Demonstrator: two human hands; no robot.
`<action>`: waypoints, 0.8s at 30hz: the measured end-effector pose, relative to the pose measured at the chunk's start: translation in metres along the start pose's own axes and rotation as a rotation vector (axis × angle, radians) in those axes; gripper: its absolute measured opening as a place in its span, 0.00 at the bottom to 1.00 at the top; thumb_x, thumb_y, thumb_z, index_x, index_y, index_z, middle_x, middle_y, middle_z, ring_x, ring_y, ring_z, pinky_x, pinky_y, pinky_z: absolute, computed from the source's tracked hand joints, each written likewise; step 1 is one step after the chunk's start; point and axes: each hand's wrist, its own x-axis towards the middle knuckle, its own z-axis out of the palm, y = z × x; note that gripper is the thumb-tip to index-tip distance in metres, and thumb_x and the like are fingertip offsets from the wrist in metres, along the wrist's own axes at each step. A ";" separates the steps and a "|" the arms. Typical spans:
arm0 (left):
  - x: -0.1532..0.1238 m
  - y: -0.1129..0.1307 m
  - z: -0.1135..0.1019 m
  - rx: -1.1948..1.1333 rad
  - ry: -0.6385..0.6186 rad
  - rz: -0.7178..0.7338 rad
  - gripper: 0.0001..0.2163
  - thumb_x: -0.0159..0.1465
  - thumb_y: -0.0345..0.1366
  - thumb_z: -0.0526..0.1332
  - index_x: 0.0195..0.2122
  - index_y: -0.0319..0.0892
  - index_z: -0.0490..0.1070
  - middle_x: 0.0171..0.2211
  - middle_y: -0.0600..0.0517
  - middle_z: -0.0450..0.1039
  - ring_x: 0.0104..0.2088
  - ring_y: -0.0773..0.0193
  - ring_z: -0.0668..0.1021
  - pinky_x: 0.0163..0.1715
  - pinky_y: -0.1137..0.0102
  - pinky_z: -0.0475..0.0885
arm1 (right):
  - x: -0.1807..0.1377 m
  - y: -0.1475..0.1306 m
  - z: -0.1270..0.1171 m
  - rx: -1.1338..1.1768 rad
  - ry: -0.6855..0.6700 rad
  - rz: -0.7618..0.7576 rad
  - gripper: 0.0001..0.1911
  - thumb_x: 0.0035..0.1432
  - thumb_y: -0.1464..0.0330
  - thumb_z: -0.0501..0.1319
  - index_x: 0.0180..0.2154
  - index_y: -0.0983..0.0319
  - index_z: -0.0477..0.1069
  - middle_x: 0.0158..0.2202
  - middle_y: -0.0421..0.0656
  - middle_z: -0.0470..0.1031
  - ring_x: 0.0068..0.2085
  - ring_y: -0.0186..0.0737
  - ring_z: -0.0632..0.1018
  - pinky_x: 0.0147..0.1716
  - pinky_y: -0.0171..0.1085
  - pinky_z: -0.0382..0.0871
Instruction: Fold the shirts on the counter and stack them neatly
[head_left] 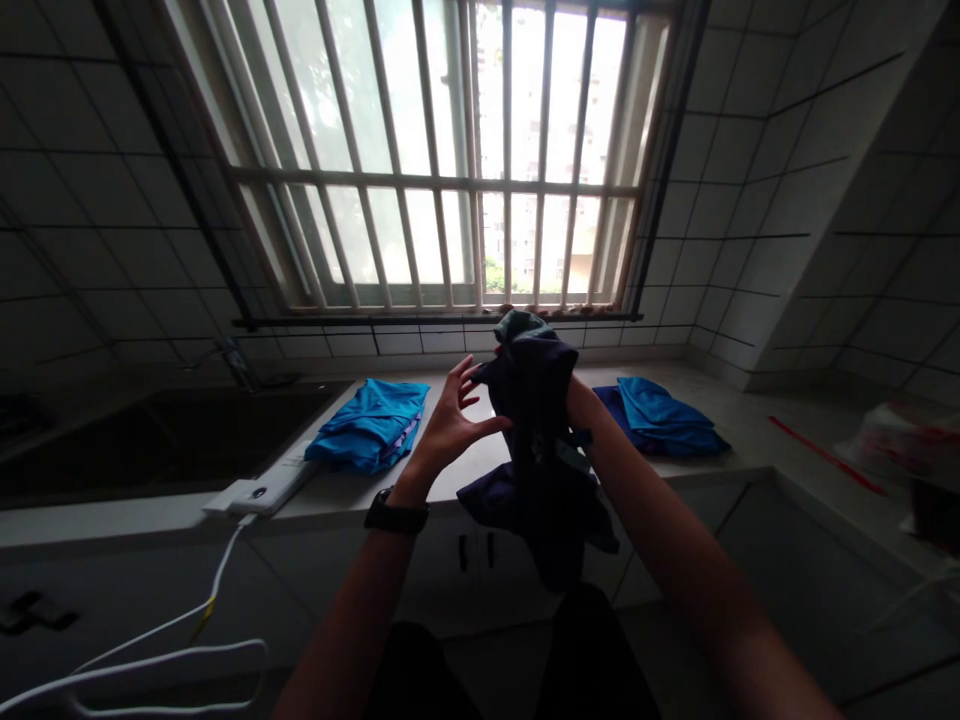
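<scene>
A crumpled dark navy garment (pixel 536 470) with a teal part at its top hangs in the air above the countertop. My right hand (pixel 579 402) is mostly hidden behind its upper part, and the cloth hangs from there. My left hand (pixel 454 428), with a black watch (pixel 396 512) on its wrist, has spread fingers, and its longest finger reaches the garment's side. A folded bright blue garment (pixel 371 425) lies on the counter to the left. Another blue garment (pixel 664 420) lies on the right, over navy cloth (pixel 622 410).
The pale countertop (pixel 465 475) runs beneath a barred window (pixel 450 150). A dark sink (pixel 180 440) and faucet (pixel 236 362) sit at left, with a white power strip (pixel 270 487) and white cable (pixel 150 665) near the edge. A red strip (pixel 825 455) and plastic bag (pixel 900 440) lie at right.
</scene>
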 end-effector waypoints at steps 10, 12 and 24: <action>-0.001 -0.002 0.004 0.144 0.367 -0.087 0.10 0.54 0.43 0.68 0.30 0.43 0.72 0.24 0.57 0.70 0.26 0.67 0.70 0.25 0.74 0.63 | -0.041 0.045 0.020 0.359 -0.066 0.190 0.27 0.60 0.41 0.58 0.29 0.58 0.74 0.25 0.40 0.73 0.34 0.41 0.76 0.38 0.41 0.75; -0.001 -0.004 0.000 0.151 0.433 -0.084 0.10 0.55 0.43 0.68 0.30 0.44 0.70 0.23 0.58 0.67 0.25 0.68 0.68 0.24 0.74 0.61 | -0.069 0.058 0.026 0.422 -0.123 0.214 0.35 0.57 0.34 0.56 0.38 0.58 0.77 0.32 0.43 0.78 0.38 0.46 0.79 0.39 0.44 0.76; -0.004 0.013 0.004 0.052 0.444 -0.121 0.11 0.56 0.40 0.65 0.30 0.46 0.62 0.22 0.60 0.62 0.23 0.70 0.65 0.22 0.74 0.59 | -0.121 0.125 0.128 0.210 0.019 0.030 0.36 0.36 0.60 0.81 0.48 0.54 0.71 0.44 0.43 0.80 0.48 0.53 0.81 0.47 0.51 0.77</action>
